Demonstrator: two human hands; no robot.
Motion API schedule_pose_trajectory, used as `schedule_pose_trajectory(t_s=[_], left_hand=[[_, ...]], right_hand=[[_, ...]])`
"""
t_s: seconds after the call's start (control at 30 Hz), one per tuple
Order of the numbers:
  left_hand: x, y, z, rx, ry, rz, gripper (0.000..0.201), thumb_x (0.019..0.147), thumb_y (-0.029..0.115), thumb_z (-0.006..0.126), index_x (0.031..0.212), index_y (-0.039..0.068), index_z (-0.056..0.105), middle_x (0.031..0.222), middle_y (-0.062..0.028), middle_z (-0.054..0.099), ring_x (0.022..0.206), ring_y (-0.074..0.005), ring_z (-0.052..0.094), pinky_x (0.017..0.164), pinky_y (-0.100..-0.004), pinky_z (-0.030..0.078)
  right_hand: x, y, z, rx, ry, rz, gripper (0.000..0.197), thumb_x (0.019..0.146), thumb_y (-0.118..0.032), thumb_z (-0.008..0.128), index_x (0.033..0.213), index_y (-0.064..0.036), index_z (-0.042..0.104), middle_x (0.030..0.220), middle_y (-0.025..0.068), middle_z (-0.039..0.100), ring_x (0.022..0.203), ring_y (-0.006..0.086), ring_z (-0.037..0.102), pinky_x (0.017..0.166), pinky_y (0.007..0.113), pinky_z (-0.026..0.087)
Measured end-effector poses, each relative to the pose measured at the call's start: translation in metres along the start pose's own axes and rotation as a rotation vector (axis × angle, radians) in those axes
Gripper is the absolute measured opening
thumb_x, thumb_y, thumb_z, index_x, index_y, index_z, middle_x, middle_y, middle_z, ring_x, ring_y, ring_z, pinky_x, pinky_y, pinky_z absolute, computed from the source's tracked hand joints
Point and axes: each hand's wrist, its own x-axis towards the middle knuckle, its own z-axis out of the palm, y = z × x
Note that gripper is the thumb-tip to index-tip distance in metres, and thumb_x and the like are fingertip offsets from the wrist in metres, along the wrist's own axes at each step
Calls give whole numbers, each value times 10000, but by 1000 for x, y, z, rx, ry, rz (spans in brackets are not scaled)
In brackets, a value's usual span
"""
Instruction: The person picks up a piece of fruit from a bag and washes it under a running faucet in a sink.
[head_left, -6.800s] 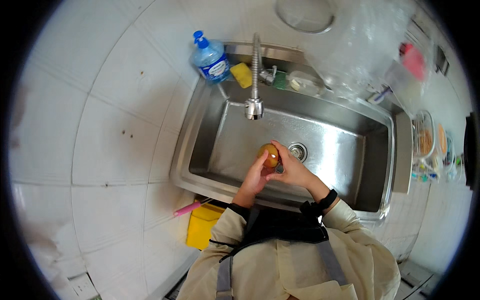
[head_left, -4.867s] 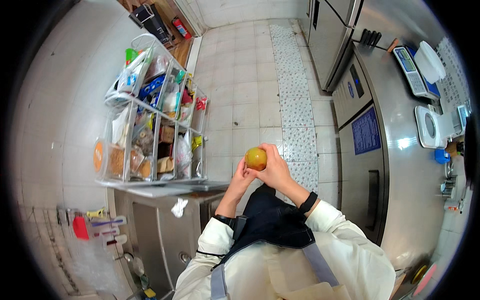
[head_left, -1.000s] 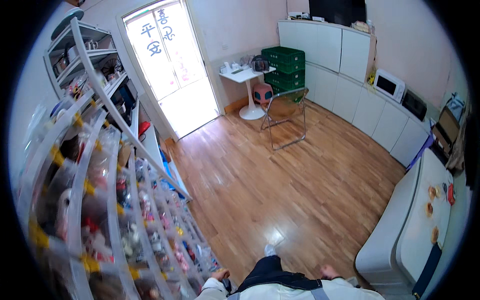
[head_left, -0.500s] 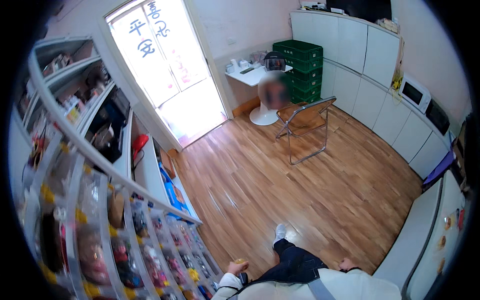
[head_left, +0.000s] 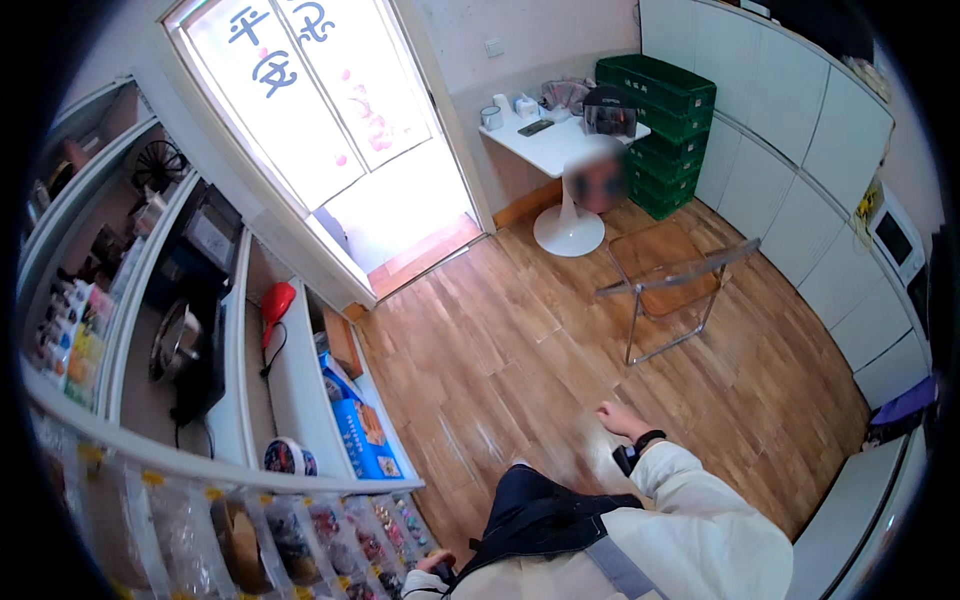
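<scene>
My right hand is out ahead of my body over the wooden floor. Its fingers are curled in, with nothing visible in them. A dark band and a small black device sit at that wrist. Down at the lower edge, my left hand hangs beside the clear plastic drawers, apart from them as far as I can see. Its fingers look curled; what is in them is too small to make out. The nearest piece of furniture ahead is a folding chair with a brown seat and metal frame.
On the left, shelves hold a red hairdryer-like object, a blue box and a round tub. A bright doorway opens ahead. Beyond the chair are a white table, green crates and white cabinets.
I have moved forward toward the chair and doorway. My right hand has swung forward, and my left has dropped back toward the lower edge. A yellowish spot at the left hand no longer shows clearly.
</scene>
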Motion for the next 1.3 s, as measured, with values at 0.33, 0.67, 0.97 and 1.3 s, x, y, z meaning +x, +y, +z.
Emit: schedule_pose_trajectory(t_s=[0.33, 0.67, 0.97, 1.3], left_hand=[[290, 346, -96, 645, -191, 269, 202, 735, 158, 639, 894, 33, 631, 848, -53, 625, 809, -182, 576, 754, -310, 445], [516, 788, 69, 368, 146, 358, 647, 579, 331, 799, 990, -48, 474, 858, -98, 578, 720, -187, 583, 549, -287, 465], [627, 990, 116, 735, 412, 808, 694, 566, 273, 785, 1078, -22, 421, 1035, -210, 499, 963, -348, 510, 819, -405, 433], [784, 1163, 179, 927, 249, 1111, 627, 571, 123, 716, 1108, 35, 405, 1060, -191, 447, 1029, -383, 428, 875, -415, 389]], right_hand=[[69, 63, -43, 44, -136, 699, 172, 759, -180, 533, 756, -30, 616, 785, 173, 631, 731, 303, 602, 618, 411, 459], [101, 20, -24, 488, 147, 1115, 242, 789, -156, 480, 959, -44, 611, 882, 157, 636, 714, 291, 605, 597, 426, 475], [426, -28, -223, 107, 539, 400, 230, 861, -215, 452, 886, -29, 586, 809, 224, 594, 784, 384, 573, 678, 427, 463], [769, -180, -492, 327, 794, -58, 169, 876, -61, 473, 1025, -36, 549, 865, 87, 640, 783, 188, 626, 700, 284, 487]])
